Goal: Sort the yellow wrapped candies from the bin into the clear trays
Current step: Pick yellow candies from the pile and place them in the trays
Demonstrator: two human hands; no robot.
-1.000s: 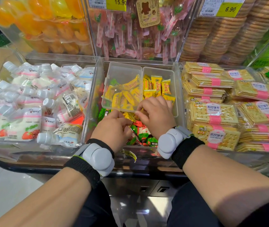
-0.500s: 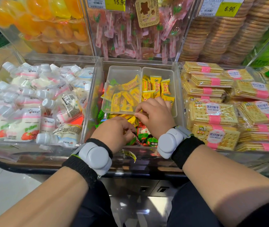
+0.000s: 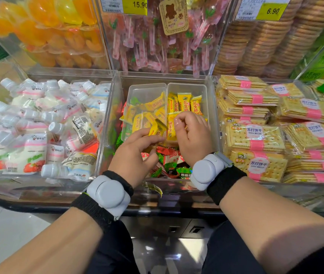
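Pictured from above at a shop display: a clear centre bin (image 3: pixel 212 115) flanked by spouted drink pouches (image 3: pixel 44 123) to one side and banded soda biscuit packs (image 3: pixel 255 135) to the other, with two clear trays set side by side at its back. Left tray (image 3: pixel 147 91) partly filled with yellow wrapped candies (image 3: pixel 155 104) lying loose at angles; right tray (image 3: pixel 186 89) holding more, several standing upright in a row. Sorting well under way, by the look of it, though not finished: free room at the far end of both trays, and a few yellow wrappers showing among the red and green candies (image 3: pixel 169 161) heaped at the front of the bin (how many more lie underneath, impossible to say). Left hand (image 3: pixel 133 155) reaching toward the near rim of the left tray, fingers (image 3: pixel 147 138) curled around a yellow candy (image 3: pixel 157 128), seemingly about to drop it in. Right hand (image 3: pixel 193 135) hovering over the near end of the right tray, fingers bent inward toward the thumb; whether pinching a candy or closed on nothing, not clear, since the knuckles block the view. Near ends of both trays largely covered by the hands. Wrapper print too small to read beyond a few characters. Grey wrist devices (image 3: pixel 107 194) strapped on both forearms.
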